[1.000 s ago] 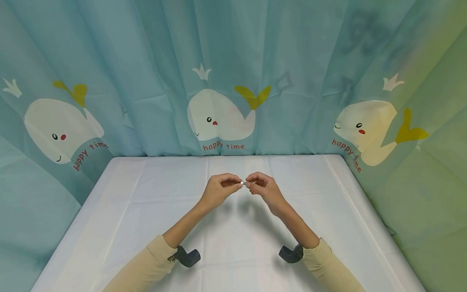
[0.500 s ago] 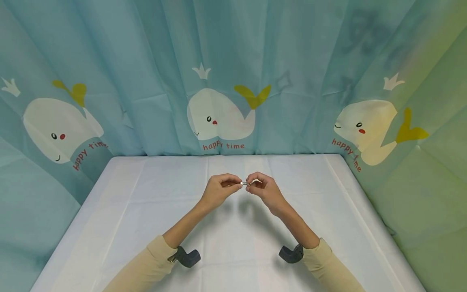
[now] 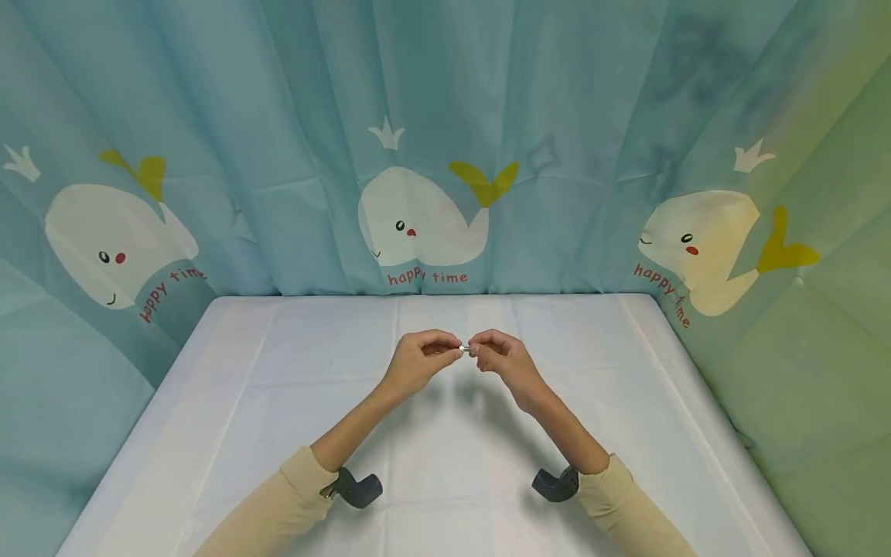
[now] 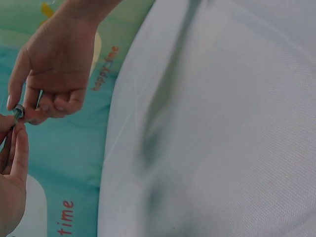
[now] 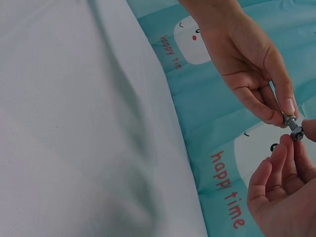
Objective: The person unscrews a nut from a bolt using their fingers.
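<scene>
pinching: the left hand [image 3: 416, 362] nips a small metal bolt [image 5: 289, 120] between thumb and fingertips, the other fingers curled in under it.
turning end: the right hand [image 3: 503, 360] pinches a nut [image 5: 297, 134] at the bolt's other end, thumb and forefinger narrow on it, the rest of the fingers folded towards the palm.
bolt and nut: they sit in the small gap where the two sets of fingertips meet; the nut is on the bolt's thread, and how far along it cannot be told.
height: both hands are raised off the table [image 3: 292, 402], the bolt in the air between them, with soft shadows on the cloth just behind the wrists.
wrists: a dark camera mount [image 3: 358, 490] sits under the left wrist and another mount [image 3: 554, 484] under the right, each next to a beige sleeve [image 3: 278, 510].
under the hands: a white cloth with fold creases covers the table.
beyond the fingers: a teal curtain [image 3: 292, 116] hangs around the table's far and side edges, printed with a white whale [image 3: 418, 224] and red "happy time" lettering straight past the fingertips, and more whales off to either side.
</scene>
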